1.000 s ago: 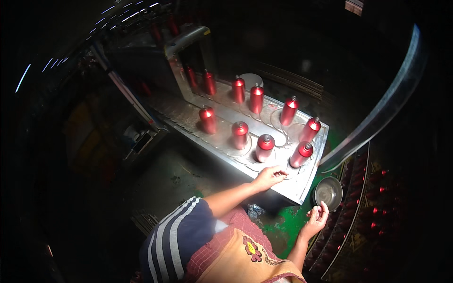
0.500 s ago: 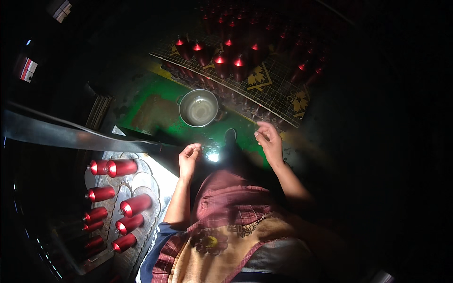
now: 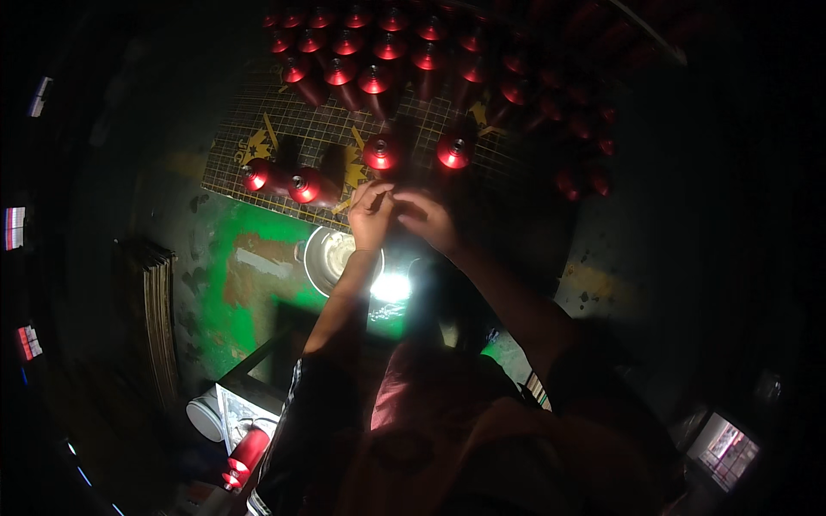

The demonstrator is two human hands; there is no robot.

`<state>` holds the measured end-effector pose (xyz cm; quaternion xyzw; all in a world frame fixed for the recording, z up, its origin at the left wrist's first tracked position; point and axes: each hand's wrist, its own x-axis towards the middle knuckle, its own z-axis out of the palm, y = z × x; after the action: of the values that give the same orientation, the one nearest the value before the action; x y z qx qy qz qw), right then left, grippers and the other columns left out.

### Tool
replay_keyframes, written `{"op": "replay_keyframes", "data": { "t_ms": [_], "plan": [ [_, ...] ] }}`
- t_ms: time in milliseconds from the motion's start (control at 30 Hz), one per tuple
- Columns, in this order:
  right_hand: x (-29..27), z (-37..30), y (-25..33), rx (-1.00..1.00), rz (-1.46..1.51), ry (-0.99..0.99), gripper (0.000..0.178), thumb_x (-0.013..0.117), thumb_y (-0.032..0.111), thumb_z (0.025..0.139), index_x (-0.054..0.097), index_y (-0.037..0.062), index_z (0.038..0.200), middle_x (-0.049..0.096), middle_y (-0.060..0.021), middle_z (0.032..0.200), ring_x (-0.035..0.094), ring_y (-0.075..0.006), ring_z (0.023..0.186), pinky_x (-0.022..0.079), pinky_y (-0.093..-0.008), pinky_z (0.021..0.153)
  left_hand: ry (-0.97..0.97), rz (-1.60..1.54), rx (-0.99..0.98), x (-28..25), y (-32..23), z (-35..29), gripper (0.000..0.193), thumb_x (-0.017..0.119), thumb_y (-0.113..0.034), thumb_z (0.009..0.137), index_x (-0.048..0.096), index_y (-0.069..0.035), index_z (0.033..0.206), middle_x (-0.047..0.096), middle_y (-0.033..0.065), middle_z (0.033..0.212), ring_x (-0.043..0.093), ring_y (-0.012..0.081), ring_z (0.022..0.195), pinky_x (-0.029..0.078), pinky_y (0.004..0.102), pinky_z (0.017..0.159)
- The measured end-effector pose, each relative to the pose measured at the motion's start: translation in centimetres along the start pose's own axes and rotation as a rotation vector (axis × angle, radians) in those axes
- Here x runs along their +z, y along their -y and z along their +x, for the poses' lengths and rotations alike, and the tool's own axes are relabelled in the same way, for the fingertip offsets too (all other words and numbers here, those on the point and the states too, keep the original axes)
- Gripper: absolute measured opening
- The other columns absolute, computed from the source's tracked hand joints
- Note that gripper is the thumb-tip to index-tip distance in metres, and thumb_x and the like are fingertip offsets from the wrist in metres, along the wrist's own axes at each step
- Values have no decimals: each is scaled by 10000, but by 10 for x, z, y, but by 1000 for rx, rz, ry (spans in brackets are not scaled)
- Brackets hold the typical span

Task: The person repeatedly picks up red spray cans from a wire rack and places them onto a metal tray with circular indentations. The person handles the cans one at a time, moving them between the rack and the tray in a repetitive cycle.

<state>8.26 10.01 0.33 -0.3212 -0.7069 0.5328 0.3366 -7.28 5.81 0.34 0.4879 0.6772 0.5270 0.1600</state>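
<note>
My left hand (image 3: pixel 371 222) and my right hand (image 3: pixel 430 224) are close together in front of me, by the near edge of a board with a yellow grid pattern (image 3: pixel 232 172). The left fingers are curled in a pinch; anything in them is too small to make out. My right fingers reach toward the left fingertips, apart from one another. Just beyond the hands stand two red metal bottles, one ahead of the left (image 3: pixel 381 153) and one ahead of the right (image 3: pixel 454 153). Two more red bottles (image 3: pixel 305 186) are to the left.
Rows of red bottles (image 3: pixel 376 79) fill the board's far side. Below my left wrist, a metal pot (image 3: pixel 320 279) sits on the green floor (image 3: pixel 225 322). A stack of flat sheets (image 3: pixel 158 318) stands at left. At lower left another red bottle (image 3: pixel 248 454) lies on a light surface.
I have turned from the bottles lying at left toward the board. Both hands have moved forward and come together; they were apart before. The pot now lies partly behind my left forearm.
</note>
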Motion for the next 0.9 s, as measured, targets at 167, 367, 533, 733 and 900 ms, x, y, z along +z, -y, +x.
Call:
{"op": "replay_keyframes", "data": {
  "t_ms": [167,367,533,733,900],
  "plan": [
    [-1,21,-34,-143,-210,-42,463,706,139,873,588,148,1321,593,-20,932,580,-131,827,510,-305,792,-43,31,-116,17,12,30,195,731,-33,820,725,-67,1012,667,38,837,625,133,692,514,275,668],
    [-48,31,-20,342,28,-579,534,743,87,842,568,102,1346,590,26,823,538,-63,672,462,-234,593,106,99,-315,24,28,80,567,783,-171,805,573,-85,1325,702,70,823,668,175,733,537,328,744],
    [-86,66,-47,493,50,-383,509,750,93,840,585,113,1321,575,47,695,503,-28,594,390,-216,490,177,14,-313,42,33,102,380,783,-236,804,702,-133,1161,746,98,965,719,212,857,544,338,788],
    [-78,49,-75,212,-103,-484,305,749,85,838,621,70,1114,613,38,727,478,-17,572,355,-202,488,196,101,-310,37,13,73,319,765,-154,794,719,-99,1105,731,76,864,670,135,787,529,291,776],
    [-91,-32,-22,282,39,-573,244,750,59,825,614,30,1025,663,-51,786,629,-105,671,494,-246,615,93,66,-227,-10,-30,-9,238,704,-41,783,695,-68,1019,632,-17,767,558,66,709,488,230,711]
  ]
}}
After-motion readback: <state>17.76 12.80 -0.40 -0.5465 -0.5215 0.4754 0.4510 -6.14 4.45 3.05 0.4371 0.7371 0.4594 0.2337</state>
